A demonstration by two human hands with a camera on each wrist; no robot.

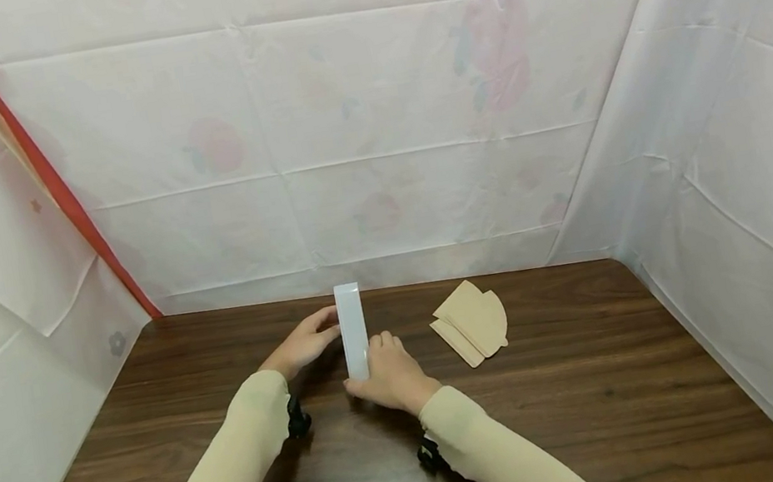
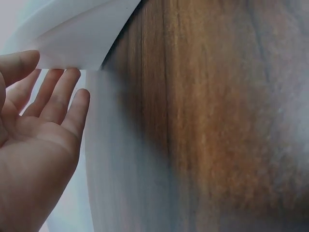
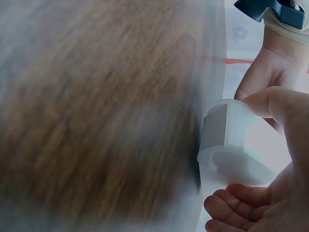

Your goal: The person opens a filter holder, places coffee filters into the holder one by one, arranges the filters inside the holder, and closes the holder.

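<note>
A white plastic holder (image 1: pixel 353 330) stands between my two hands on the dark wooden table. Its curved, translucent body (image 3: pixel 231 125) shows in the right wrist view. From the left, my left hand (image 1: pixel 306 342) pinches its edge, thumb in front and fingers partly hidden behind it. In the left wrist view, that thumb and the fingers (image 2: pixel 60 96) meet the white edge. My right hand (image 1: pixel 394 376) grips the holder low on its right side, thumb across the near face. Fan-shaped tan paper coffee filters (image 1: pixel 475 320) lie to the right of it, overlapping.
The brown wooden table (image 1: pixel 594 402) reaches back to a white patterned sheet (image 1: pixel 366 109). More white sheeting (image 1: pixel 755 174) hangs along the right side. A red strip (image 1: pixel 54 180) runs down the left corner.
</note>
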